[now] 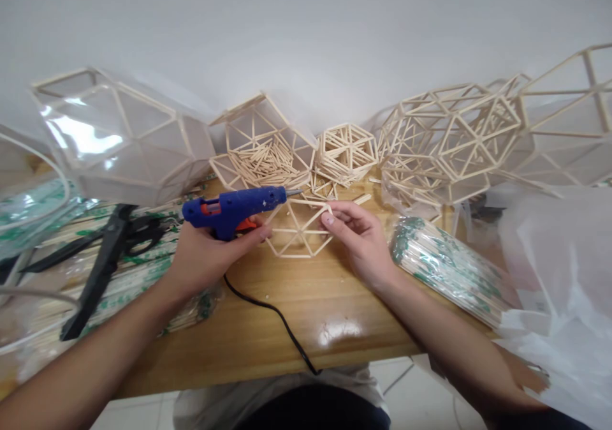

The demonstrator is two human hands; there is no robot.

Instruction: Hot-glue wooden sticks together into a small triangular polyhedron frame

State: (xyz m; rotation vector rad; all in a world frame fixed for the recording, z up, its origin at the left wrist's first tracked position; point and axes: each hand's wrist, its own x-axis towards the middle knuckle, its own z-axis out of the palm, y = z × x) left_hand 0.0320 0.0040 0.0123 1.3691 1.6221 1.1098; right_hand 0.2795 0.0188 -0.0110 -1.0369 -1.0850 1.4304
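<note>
My left hand [205, 254] is wrapped round the handle of a blue glue gun [234, 208], whose nozzle points right over a flat hexagon of thin wooden sticks [299, 228]. The left thumb also touches the hexagon's left edge. My right hand [361, 238] pinches the hexagon's upper right corner between thumb and fingers. The hexagon lies on the wooden table [296, 309]. The gun's black cord [272, 315] runs from under my left hand toward the table's near edge.
Several stick-built polyhedron frames [444, 140] line the back, one holding loose sticks [261, 155] and one wrapped in clear plastic [124, 140]. Packs of sticks [444, 264] lie right and left. Black scissors [108, 251] lie left. White plastic bags [564, 289] fill the right.
</note>
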